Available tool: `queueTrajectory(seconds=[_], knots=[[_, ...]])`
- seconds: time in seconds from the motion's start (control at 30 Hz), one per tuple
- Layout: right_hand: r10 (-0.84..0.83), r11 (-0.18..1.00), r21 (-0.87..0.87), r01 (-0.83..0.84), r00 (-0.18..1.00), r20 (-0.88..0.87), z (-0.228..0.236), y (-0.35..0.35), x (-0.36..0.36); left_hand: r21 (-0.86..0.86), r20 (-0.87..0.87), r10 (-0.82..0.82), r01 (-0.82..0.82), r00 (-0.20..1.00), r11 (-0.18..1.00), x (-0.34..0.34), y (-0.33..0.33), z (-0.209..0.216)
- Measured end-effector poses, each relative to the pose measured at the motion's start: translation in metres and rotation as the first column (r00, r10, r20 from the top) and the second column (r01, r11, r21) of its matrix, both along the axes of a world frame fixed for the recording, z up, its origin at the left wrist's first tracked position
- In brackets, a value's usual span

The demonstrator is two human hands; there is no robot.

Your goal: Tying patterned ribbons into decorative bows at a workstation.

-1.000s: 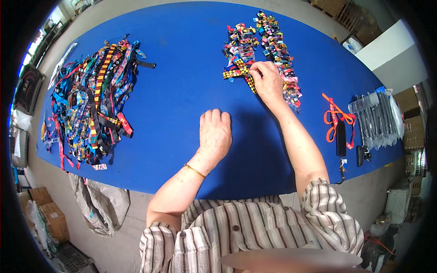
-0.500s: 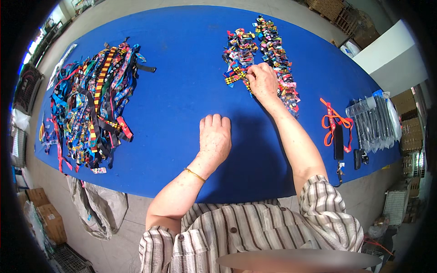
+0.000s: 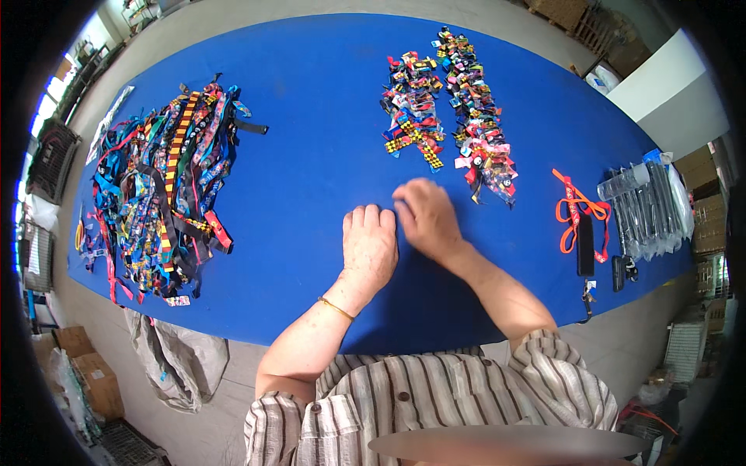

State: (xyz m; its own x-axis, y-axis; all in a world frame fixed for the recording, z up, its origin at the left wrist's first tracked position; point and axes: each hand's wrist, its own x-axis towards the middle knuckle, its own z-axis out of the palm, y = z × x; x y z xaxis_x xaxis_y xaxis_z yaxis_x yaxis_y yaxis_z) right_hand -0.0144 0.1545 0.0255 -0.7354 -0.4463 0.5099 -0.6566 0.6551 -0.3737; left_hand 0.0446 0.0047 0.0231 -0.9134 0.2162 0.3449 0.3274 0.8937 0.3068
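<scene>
My left hand (image 3: pixel 371 242) lies on the blue tabletop (image 3: pixel 315 186), its fingers closed and curled under; whatever they might hold is hidden. Close beside it, my right hand (image 3: pixel 429 224) hovers slightly blurred, thumb and fingers apart, with nothing visible in it. Beyond my hands are two long rows of small folded, multicoloured straps: a shorter left row (image 3: pixel 413 93) and a longer right row (image 3: pixel 475 101). A yellow-and-black checked folded strap (image 3: pixel 409 138) crosses the near end of the left row. On the left spreads a large heap of patterned straps (image 3: pixel 155 186).
At the right lie an orange-red cord (image 3: pixel 571 203), a black flat case (image 3: pixel 585 245), a small black item (image 3: pixel 618 273) and a stack of clear plastic packages (image 3: pixel 649 210). A pale sack (image 3: pixel 183 361) hangs below the table's left front edge. Cardboard boxes (image 3: pixel 89 373) stand on the floor.
My right hand has left the checked strap at the near end of the left row and come back toward me, beside my left hand. My left hand has barely moved.
</scene>
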Motion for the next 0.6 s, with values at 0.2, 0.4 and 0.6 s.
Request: queueTrajectory(seconds=[0.2,0.4,0.6], knots=[[-0.009,0.999,-0.044,0.006,0.998,-0.056,-0.010,-0.001,0.011,0.050,-0.057,0.001,0.002,0.998,0.999,0.000,0.004,0.001],[0.024,0.998,-0.060,-0.022,0.999,0.041,-0.007,-0.009,0.015,0.043,-0.058,0.018,-0.015,0.998,0.999,0.005,-0.004,0.001],[0.026,0.999,-0.044,-0.023,0.997,0.068,0.001,-0.001,0.013,0.065,0.030,0.028,-0.029,0.999,0.997,0.003,0.003,-0.001]])
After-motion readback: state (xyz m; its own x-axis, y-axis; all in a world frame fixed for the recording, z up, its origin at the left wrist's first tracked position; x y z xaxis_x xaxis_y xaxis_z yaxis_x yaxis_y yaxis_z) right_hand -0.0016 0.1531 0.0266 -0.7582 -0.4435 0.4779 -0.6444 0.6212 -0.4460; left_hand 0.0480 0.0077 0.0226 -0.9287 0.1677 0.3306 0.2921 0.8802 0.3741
